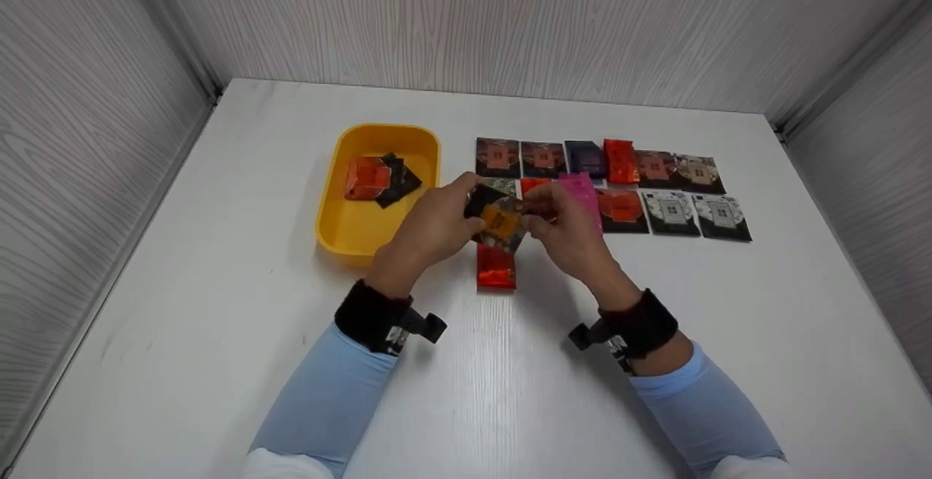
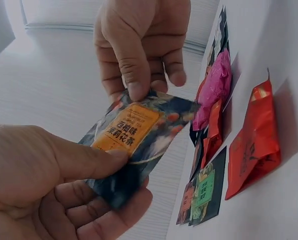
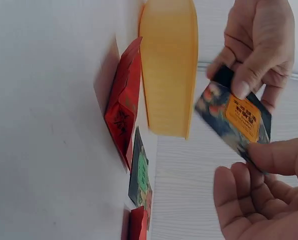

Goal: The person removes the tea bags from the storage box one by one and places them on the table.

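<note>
My left hand (image 1: 433,224) and right hand (image 1: 571,235) both pinch a dark tea sachet (image 1: 500,222) with an orange label, held tilted over the table. In the left wrist view the left thumb lies across the sachet (image 2: 139,127) with fingers beneath, while the right hand (image 2: 144,45) grips its upper edge. Below it on the table is a red foil packet (image 1: 496,269). A green-labelled sachet (image 2: 206,192) lies just beyond, partly hidden by the hands in the head view. A pink packet (image 1: 582,191) lies behind the right hand.
Left of the hands stands a yellow bin (image 1: 335,228), with red-labelled (image 1: 369,177) and black sachets inside. To the right, two rows hold several sachets, including a red packet (image 1: 620,161), a dark blue one (image 1: 585,159) and white-patterned sachets (image 1: 670,212). Grey panels (image 1: 466,24) enclose the table.
</note>
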Demonstrator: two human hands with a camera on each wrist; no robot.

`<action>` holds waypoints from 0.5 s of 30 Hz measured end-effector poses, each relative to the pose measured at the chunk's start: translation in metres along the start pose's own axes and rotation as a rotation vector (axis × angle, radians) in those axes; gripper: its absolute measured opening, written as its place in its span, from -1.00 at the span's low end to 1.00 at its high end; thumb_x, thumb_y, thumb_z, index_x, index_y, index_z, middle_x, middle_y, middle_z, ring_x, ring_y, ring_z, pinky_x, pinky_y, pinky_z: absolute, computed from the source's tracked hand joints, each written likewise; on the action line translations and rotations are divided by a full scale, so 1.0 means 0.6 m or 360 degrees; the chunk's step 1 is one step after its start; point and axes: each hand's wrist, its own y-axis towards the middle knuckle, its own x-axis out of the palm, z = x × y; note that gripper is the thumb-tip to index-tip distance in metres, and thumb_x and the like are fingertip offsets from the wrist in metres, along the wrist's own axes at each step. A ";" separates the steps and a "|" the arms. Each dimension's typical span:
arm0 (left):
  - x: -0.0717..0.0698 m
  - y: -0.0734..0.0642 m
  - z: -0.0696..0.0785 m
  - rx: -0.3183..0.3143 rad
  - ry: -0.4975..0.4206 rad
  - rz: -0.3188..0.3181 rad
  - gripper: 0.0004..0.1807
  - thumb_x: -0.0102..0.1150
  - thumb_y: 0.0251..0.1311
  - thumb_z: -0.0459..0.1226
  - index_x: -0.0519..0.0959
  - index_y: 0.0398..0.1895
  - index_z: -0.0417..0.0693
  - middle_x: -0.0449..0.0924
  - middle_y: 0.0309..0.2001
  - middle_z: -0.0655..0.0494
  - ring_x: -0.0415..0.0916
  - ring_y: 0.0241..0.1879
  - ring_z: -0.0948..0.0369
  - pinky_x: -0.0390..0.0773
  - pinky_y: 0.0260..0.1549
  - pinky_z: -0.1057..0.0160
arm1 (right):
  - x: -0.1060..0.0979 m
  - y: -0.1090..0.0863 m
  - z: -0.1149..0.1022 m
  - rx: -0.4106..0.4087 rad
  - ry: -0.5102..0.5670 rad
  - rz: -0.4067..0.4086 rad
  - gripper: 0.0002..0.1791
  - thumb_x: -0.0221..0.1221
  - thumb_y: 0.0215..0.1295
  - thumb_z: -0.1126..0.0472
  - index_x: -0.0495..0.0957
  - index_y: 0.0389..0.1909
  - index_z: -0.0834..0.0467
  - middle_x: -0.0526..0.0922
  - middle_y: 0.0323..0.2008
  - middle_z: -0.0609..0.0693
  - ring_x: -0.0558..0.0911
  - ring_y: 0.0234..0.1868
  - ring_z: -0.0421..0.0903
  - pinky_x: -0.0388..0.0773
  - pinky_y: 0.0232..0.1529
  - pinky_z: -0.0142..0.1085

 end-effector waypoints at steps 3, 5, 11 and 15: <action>0.004 0.000 0.005 -0.0019 0.0017 -0.0046 -0.41 0.27 0.49 -0.15 0.31 0.49 0.10 0.59 0.33 0.01 0.57 0.15 0.09 0.64 0.21 0.07 | -0.001 -0.002 0.001 -0.0083 0.0018 0.0096 -0.67 0.20 0.49 0.43 0.46 0.20 0.20 0.67 0.06 0.14 0.67 0.00 0.02 0.71 0.03 -0.26; 0.006 -0.001 0.008 0.0012 -0.0001 -0.0005 -0.43 0.27 0.48 -0.15 0.33 0.47 0.09 0.57 0.32 0.01 0.56 0.16 0.09 0.61 0.25 0.07 | 0.000 -0.003 0.002 -0.0126 -0.0006 0.0110 -0.64 0.20 0.48 0.45 0.44 0.21 0.21 0.67 0.04 0.16 0.68 -0.01 0.03 0.72 0.05 -0.20; 0.017 -0.005 0.011 0.0130 0.0021 0.0029 -0.59 0.26 0.49 -0.21 0.51 0.34 0.05 0.62 0.24 0.06 0.55 0.11 0.11 0.60 0.24 0.11 | 0.005 -0.006 0.000 -0.0142 -0.0051 0.0072 -0.64 0.17 0.48 0.47 0.43 0.22 0.23 0.67 -0.01 0.18 0.65 -0.02 0.04 0.70 0.11 -0.08; 0.026 -0.004 0.011 0.0159 0.0088 -0.0046 -0.74 0.26 0.49 -0.21 0.59 0.15 -0.02 0.69 0.09 0.06 0.60 0.01 0.11 0.66 0.09 0.14 | 0.008 -0.007 -0.002 -0.0197 -0.0021 0.0135 -0.67 0.19 0.47 0.48 0.47 0.18 0.24 0.68 -0.05 0.18 0.62 -0.05 0.02 0.66 0.08 -0.15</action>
